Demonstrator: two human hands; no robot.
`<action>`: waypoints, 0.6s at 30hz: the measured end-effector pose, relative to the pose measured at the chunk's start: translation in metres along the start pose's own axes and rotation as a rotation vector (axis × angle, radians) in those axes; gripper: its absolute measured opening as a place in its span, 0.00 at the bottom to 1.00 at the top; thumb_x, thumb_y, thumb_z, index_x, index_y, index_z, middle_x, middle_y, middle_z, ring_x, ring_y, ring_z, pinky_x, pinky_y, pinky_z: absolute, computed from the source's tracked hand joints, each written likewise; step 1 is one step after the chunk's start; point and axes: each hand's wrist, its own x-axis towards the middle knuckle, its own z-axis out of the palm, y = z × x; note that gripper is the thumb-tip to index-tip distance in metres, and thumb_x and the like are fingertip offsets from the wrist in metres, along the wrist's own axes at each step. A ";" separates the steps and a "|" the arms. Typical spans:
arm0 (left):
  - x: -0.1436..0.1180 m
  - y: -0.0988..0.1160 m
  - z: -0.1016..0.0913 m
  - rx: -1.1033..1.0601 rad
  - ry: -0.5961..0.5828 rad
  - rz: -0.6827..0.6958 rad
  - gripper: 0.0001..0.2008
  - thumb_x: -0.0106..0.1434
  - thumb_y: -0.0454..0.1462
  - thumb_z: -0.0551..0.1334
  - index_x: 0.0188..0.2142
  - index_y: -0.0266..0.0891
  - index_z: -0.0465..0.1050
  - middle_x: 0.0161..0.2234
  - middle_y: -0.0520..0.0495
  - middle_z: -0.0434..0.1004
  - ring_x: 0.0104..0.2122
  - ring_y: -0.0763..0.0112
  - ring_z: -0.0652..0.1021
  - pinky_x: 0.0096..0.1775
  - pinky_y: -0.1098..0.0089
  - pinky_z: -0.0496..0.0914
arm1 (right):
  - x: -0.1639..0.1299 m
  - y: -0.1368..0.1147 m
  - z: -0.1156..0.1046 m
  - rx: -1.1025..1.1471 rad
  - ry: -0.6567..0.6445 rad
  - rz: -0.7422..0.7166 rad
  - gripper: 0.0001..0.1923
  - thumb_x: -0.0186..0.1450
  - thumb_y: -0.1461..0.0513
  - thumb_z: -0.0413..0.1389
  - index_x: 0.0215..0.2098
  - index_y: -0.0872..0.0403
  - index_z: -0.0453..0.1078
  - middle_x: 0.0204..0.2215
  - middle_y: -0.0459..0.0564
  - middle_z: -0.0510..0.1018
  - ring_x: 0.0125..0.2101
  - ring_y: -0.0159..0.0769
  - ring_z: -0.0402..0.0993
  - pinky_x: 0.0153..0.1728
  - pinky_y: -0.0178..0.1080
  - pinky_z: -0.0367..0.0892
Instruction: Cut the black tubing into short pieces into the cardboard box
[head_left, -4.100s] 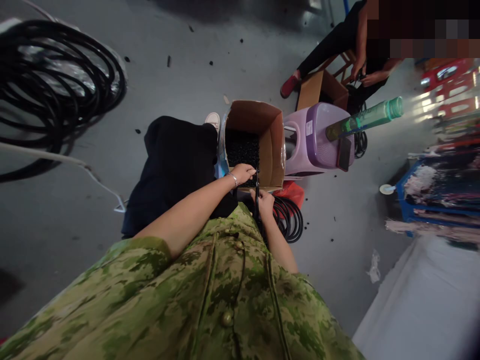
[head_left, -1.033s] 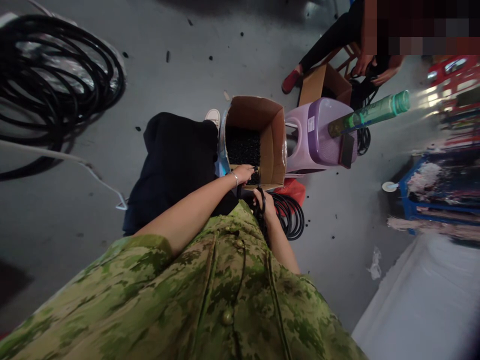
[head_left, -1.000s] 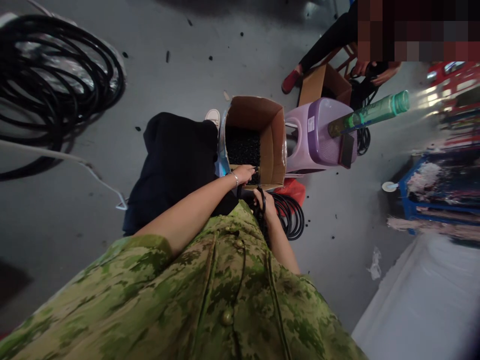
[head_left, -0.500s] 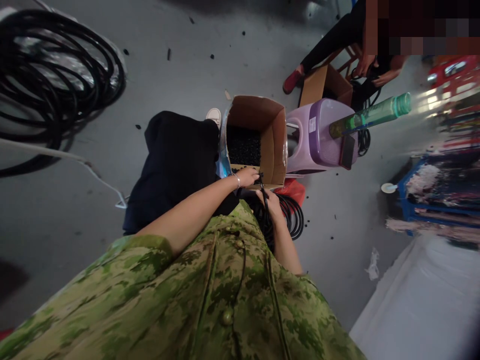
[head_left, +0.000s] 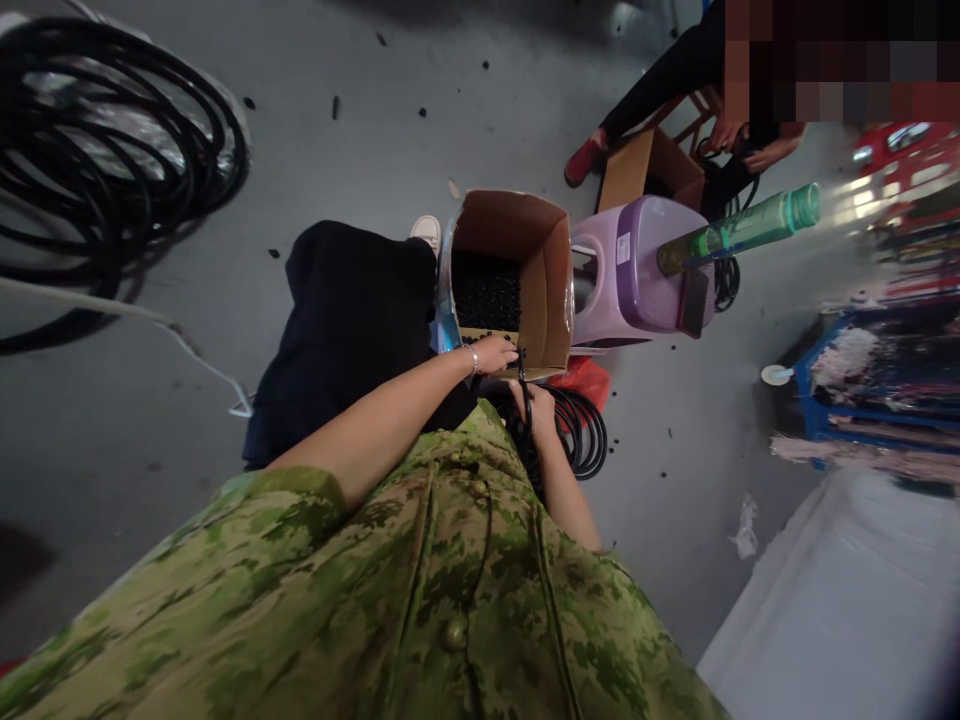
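Note:
My left hand (head_left: 493,353) is closed at the near rim of an open cardboard box (head_left: 555,290) that holds several small black pieces (head_left: 487,290). It pinches the top of a thin black tube (head_left: 527,400) that runs down past my right hand (head_left: 537,408). My right hand grips that tube lower down, just above a black coil (head_left: 581,430) lying on the floor. What my left fingers hold besides the tube is too small to tell.
A purple plastic stool (head_left: 637,270) with a green bottle (head_left: 739,228) stands right of the box. Another person sits beyond it beside a second cardboard box (head_left: 645,165). A large black hose coil (head_left: 112,150) lies far left. Blue crates (head_left: 877,380) stand at right.
My left hand has drawn back from inside the box to its near rim. My right hand has slid slightly along the tube and stays beside the floor coil.

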 end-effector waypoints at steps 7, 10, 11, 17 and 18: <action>0.005 -0.003 0.004 -0.160 -0.035 -0.041 0.18 0.67 0.32 0.55 0.20 0.38 0.62 0.16 0.55 0.63 0.14 0.79 0.63 0.22 0.75 0.59 | -0.009 0.006 0.018 0.000 0.105 0.009 0.32 0.65 0.38 0.46 0.17 0.53 0.64 0.15 0.44 0.65 0.21 0.30 0.59 0.26 0.32 0.56; 0.004 -0.002 0.003 -0.369 0.004 -0.127 0.16 0.68 0.32 0.55 0.23 0.36 0.64 0.18 0.55 0.67 0.15 0.80 0.65 0.23 0.76 0.63 | -0.004 0.006 0.027 0.075 0.128 0.029 0.32 0.64 0.38 0.47 0.18 0.54 0.67 0.14 0.44 0.66 0.20 0.31 0.61 0.25 0.32 0.57; 0.004 -0.001 0.002 -0.436 0.021 -0.162 0.15 0.69 0.32 0.56 0.24 0.36 0.64 0.19 0.54 0.68 0.15 0.80 0.66 0.24 0.76 0.64 | -0.002 0.006 0.029 0.106 0.128 0.047 0.32 0.63 0.38 0.47 0.19 0.54 0.67 0.14 0.44 0.66 0.20 0.31 0.62 0.24 0.32 0.57; 0.001 -0.001 -0.001 -0.515 0.120 -0.232 0.12 0.66 0.30 0.60 0.25 0.35 0.66 0.19 0.54 0.69 0.16 0.81 0.67 0.24 0.77 0.63 | 0.005 0.005 0.032 0.125 0.130 0.124 0.30 0.62 0.38 0.50 0.20 0.53 0.69 0.14 0.45 0.67 0.20 0.33 0.66 0.24 0.32 0.59; 0.000 0.000 -0.001 -0.510 0.150 -0.216 0.12 0.66 0.30 0.60 0.25 0.35 0.66 0.19 0.54 0.68 0.16 0.81 0.67 0.23 0.78 0.62 | 0.006 0.006 0.032 0.105 0.133 0.124 0.29 0.62 0.38 0.50 0.20 0.53 0.69 0.15 0.45 0.68 0.21 0.33 0.66 0.24 0.32 0.59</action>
